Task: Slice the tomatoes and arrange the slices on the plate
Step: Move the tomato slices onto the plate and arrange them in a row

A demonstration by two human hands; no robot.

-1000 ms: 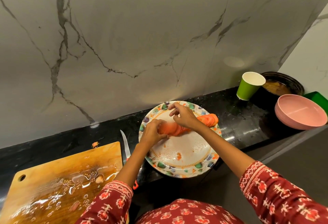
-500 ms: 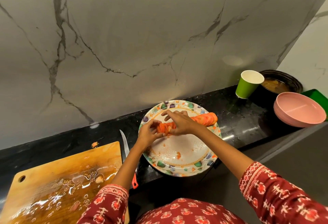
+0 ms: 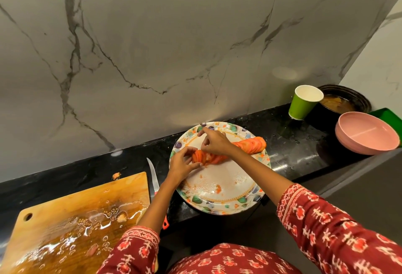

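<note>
Both hands [image 3: 185, 163] on tomato slices [image 3: 250, 145]; floral plate [image 3: 224, 204], no legible writing.

Your counter [image 3: 289, 147]: black, wet.
On it: plate [image 3: 217, 205], cutting board [image 3: 71, 215], knife [image 3: 153, 178], green cup [image 3: 302, 104], pink bowl [image 3: 365, 136].

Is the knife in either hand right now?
No. The knife lies on the counter between the cutting board and the plate, apart from both hands.
</note>
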